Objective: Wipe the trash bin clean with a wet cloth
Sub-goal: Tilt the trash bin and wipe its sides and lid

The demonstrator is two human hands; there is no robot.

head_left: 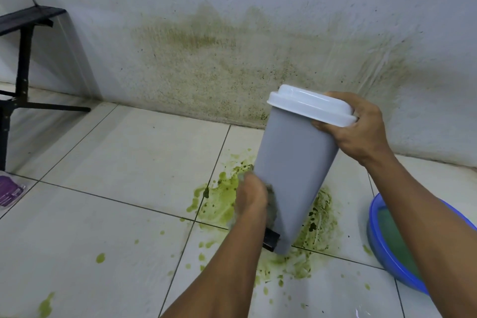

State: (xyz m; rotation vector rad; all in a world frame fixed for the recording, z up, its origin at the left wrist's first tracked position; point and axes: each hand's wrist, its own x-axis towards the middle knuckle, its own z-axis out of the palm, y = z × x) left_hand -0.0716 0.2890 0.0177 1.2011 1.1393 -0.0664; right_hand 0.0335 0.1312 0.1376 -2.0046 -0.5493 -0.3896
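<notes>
**Item:** trash bin (296,175), grey, with a white lid (309,103) that is closed. It is tilted over the tiled floor (129,162) and rests on one bottom edge amid a green spill (222,201).

**Right hand** (361,131): fingers curled round the lid's rim, steadying the lean.

**Left hand** (251,196): blurred, bunched on a grey cloth (272,201) pressed to the bin's lower side, just above the black pedal (271,240).

**Blue basin** (374,214) of water: near, at right.

**Handling note:** keep the rim grip firm so the bin cannot skid on wet tile. Wipe downward in overlapping strokes and turn the bin for each face. Rinse the cloth before it smears.
</notes>
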